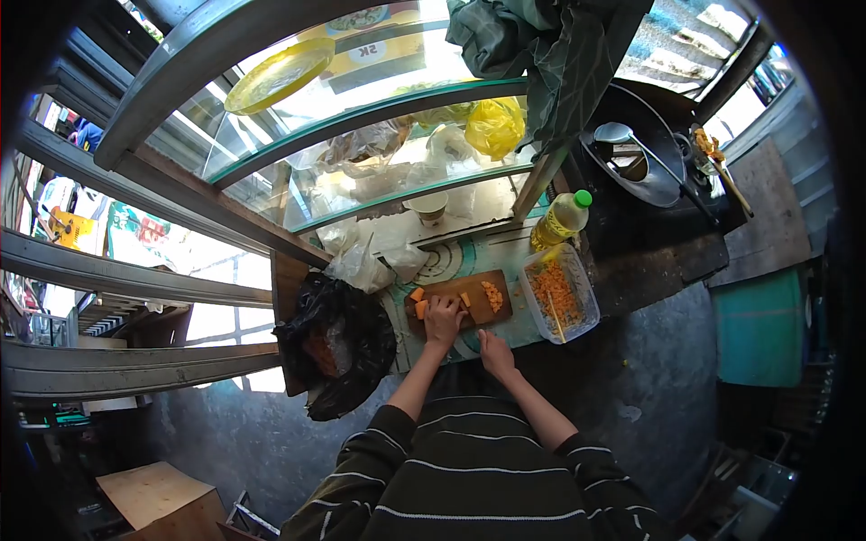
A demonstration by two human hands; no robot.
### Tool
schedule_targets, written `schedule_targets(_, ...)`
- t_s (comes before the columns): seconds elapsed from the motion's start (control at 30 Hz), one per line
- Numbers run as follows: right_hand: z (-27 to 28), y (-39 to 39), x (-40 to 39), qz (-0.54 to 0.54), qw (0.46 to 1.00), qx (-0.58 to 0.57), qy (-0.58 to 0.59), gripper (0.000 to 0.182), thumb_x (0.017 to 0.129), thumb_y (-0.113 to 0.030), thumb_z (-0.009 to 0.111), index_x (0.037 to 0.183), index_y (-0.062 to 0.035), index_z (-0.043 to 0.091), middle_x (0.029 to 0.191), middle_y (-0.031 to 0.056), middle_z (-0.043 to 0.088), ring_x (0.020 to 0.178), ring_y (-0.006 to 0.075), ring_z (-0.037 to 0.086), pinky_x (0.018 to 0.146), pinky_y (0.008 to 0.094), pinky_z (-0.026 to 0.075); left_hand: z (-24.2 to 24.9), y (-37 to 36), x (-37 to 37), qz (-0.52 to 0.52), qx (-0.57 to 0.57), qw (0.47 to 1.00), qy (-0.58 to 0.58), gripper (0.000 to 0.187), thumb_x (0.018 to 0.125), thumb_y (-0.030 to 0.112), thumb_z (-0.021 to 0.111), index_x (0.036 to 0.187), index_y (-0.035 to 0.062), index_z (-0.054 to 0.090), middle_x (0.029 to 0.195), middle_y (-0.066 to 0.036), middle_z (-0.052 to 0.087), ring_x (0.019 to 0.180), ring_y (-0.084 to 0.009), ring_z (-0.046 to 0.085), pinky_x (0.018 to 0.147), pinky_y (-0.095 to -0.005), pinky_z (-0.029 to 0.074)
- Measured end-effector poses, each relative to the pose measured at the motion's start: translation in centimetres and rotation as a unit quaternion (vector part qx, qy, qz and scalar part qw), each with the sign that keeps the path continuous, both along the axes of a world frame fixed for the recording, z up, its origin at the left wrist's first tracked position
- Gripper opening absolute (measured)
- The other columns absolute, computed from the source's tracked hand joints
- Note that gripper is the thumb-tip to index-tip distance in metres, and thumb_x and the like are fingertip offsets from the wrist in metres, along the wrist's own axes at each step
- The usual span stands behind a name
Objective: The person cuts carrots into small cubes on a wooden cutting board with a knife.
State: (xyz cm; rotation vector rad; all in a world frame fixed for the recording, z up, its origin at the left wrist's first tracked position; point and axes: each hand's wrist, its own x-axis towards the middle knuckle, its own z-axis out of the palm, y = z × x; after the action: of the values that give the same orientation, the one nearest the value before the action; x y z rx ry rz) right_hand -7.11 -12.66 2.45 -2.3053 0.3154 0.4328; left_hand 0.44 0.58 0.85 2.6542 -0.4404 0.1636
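A wooden cutting board (492, 308) lies on the green and white counter. My left hand (442, 319) is over its left part, fingers bent down and closed on a piece of carrot (465, 298). Larger carrot chunks (418, 295) sit to the left of the fingers. A small heap of diced carrot (492, 296) rests on the board's right side. My right hand (495, 353) is closed just off the board's front edge; what it grips is hidden. Right of the board stands a clear plastic container (586, 309) with shredded orange food and a light-coloured utensil in it.
A yellow-labelled bottle with a green cap (568, 219) stands behind the container. To the right is a large dark wok (663, 149) with a metal ladle (615, 133). A black plastic bag (361, 325) is at the left, below white plastic bags (361, 268). A glass case rises behind.
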Motion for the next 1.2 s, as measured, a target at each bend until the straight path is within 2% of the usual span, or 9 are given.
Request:
schedule_targets(0.13,-0.2,-0.9,-1.3,-0.018,0.996,0.066,-0.05,0.043,0.093,-0.033,0.029,0.083,0.0028,0.05,0.077,0.0251,0.056,0.08,0.0431,0.053,0.068,0.0454,0.04,0.5,0.1,-0.1,-0.001,-0.009,1.0,0.028,0.045,0.062,0.024,0.073,0.102,0.0069,0.061,0.085,-0.007,0.056,0.087,-0.0234,0.051,0.076,-0.0368,0.041)
schedule_targets(0.27,0.6,-2.1,-1.8,-0.05,0.991,0.12,0.0,0.043,0.092,-0.035,0.031,0.083,0.0025,0.052,0.081,0.0267,0.054,0.085,0.0441,0.05,0.07,0.0467,0.038,1.2,0.4,0.2,-0.014,-0.004,0.998,0.063,0.053,0.06,0.022,0.074,0.108,0.0074,0.058,0.089,-0.008,0.055,0.089,-0.0244,0.051,0.078,-0.0365,0.041)
schedule_targets(0.43,-0.4,-3.4,-2.3,-0.104,0.984,0.144,-0.006,0.045,0.091,-0.036,0.032,0.079,0.003,0.051,0.076,0.0268,0.052,0.081,0.0447,0.049,0.066,0.0448,0.038,1.6,0.8,2.3,-0.152,-0.002,0.988,0.026,0.05,0.061,0.014,0.073,0.108,0.0091,0.058,0.095,-0.008,0.054,0.091,-0.0248,0.051,0.075,-0.035,0.044)
schedule_targets(0.5,-1.2,-3.5,-2.6,-0.135,0.98,0.132,-0.057,0.046,0.093,-0.036,0.034,0.067,0.0005,0.048,0.052,0.0079,0.045,0.047,0.0161,0.047,0.047,0.0313,0.037,0.9,1.1,3.5,-0.182,-0.021,0.983,0.028,0.043,0.06,0.013,0.071,0.101,0.0093,0.06,0.091,-0.009,0.055,0.089,-0.0273,0.053,0.073,-0.0371,0.045)
schedule_targets(0.63,-2.2,-3.4,-3.3,-0.142,0.98,0.135,-0.043,0.047,0.092,-0.037,0.035,0.067,0.0,0.049,0.052,0.006,0.045,0.045,0.0137,0.046,0.044,0.0297,0.037,-0.3,1.0,3.9,-0.208,-0.019,0.973,0.095,0.021,0.063,0.013,0.066,0.083,0.0062,0.063,0.082,-0.013,0.057,0.08,-0.0307,0.057,0.068,-0.0394,0.047)
schedule_targets(0.73,-1.6,-3.2,-3.2,-0.132,0.981,0.139,-0.022,0.047,0.092,-0.037,0.036,0.068,0.0006,0.05,0.053,0.008,0.047,0.048,0.0155,0.048,0.048,0.0307,0.038,0.2,0.8,3.1,-0.18,-0.068,0.977,0.09,0.017,0.065,0.015,0.065,0.078,0.0045,0.06,0.078,-0.014,0.057,0.077,-0.0317,0.057,0.066,-0.0399,0.047)
schedule_targets(0.8,-1.0,-3.3,-3.1,-0.114,0.983,0.141,0.039,0.046,0.091,-0.037,0.033,0.078,0.0031,0.053,0.074,0.025,0.055,0.079,0.0433,0.052,0.067,0.0453,0.039,0.7,0.2,2.3,-0.147,-0.077,0.978,0.123,0.016,0.066,0.013,0.065,0.077,0.0028,0.06,0.078,-0.014,0.056,0.08,-0.0316,0.056,0.068,-0.0398,0.047)
schedule_targets(1.03,-0.5,-2.8,-2.6,-0.096,0.987,0.118,0.056,0.046,0.091,-0.037,0.032,0.083,0.003,0.053,0.081,0.0262,0.055,0.085,0.0436,0.051,0.071,0.0475,0.038,1.9,0.3,1.1,-0.059,-0.079,0.986,0.131,0.022,0.066,0.008,0.066,0.084,-0.0001,0.056,0.078,-0.016,0.056,0.08,-0.0331,0.056,0.07,-0.0408,0.046)
schedule_targets(1.2,-0.7,-2.8,-2.7,-0.099,0.987,0.111,0.063,0.046,0.091,-0.037,0.031,0.083,0.0019,0.054,0.084,0.0262,0.056,0.087,0.0439,0.051,0.072,0.0475,0.039,1.1,0.8,1.0,-0.108,-0.081,0.984,0.115,0.024,0.066,0.006,0.066,0.088,0.0003,0.057,0.078,-0.016,0.056,0.078,-0.0328,0.056,0.07,-0.0408,0.046)
